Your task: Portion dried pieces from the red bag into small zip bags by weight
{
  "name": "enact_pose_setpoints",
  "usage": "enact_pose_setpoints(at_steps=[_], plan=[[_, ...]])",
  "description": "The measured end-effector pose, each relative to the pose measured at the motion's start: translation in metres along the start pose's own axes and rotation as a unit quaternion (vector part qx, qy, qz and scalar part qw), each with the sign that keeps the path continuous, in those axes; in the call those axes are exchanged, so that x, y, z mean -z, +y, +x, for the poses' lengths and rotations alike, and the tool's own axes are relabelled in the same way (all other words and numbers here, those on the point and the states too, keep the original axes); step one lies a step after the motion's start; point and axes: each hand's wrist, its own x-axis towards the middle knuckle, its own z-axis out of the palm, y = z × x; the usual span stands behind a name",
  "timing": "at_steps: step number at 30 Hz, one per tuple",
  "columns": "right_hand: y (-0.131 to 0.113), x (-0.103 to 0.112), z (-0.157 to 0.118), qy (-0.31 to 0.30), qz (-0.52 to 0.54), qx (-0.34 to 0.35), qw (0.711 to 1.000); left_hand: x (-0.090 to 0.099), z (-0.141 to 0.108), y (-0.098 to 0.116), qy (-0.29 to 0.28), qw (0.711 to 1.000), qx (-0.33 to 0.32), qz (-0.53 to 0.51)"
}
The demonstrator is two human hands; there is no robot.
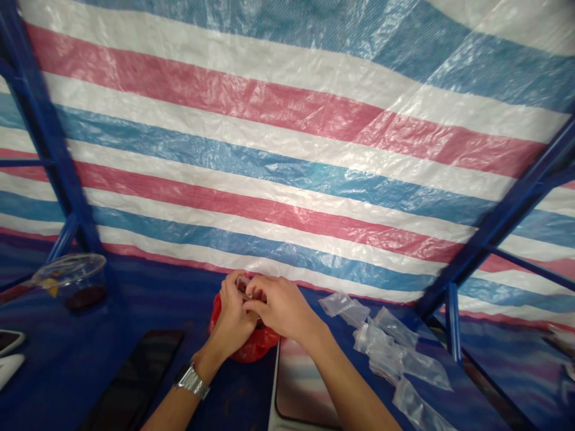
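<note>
My left hand (231, 317) and my right hand (281, 308) meet at the table's far edge, and their fingers pinch a small flat item (243, 285) with a shiny, reddish look. Most of that item is hidden by my fingers, so I cannot tell what it is. A crumpled red plastic bag (258, 344) lies directly under both hands. Several clear plastic bags (390, 353) lie in a loose heap to the right of my right hand. A metal wristwatch (192, 381) sits on my left wrist.
The table has a dark blue surface (58, 353). A lidded clear plastic cup (74, 281) with dark contents stands at the far left. A black tablet or phone (135, 383) lies left of my forearm, and a reflective screen device (305, 383) lies below my hands. A striped tarpaulin (269, 179) on blue poles forms the backdrop.
</note>
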Motion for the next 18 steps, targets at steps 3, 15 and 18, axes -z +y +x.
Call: enact_pose_setpoints(at_steps=[3, 15, 18], plan=[[0.006, 0.005, 0.002, 0.041, 0.024, -0.009, 0.999, 0.005, 0.007, 0.008, 0.013, 0.999, 0.038, 0.007], [0.033, -0.017, 0.012, 0.148, 0.238, -0.061, 0.958, 0.016, 0.014, 0.020, -0.115, 0.992, 0.050, -0.023], [0.035, -0.018, 0.014, 0.181, 0.267, -0.068, 0.944, 0.021, 0.020, 0.030, -0.118, 0.981, 0.102, -0.114]])
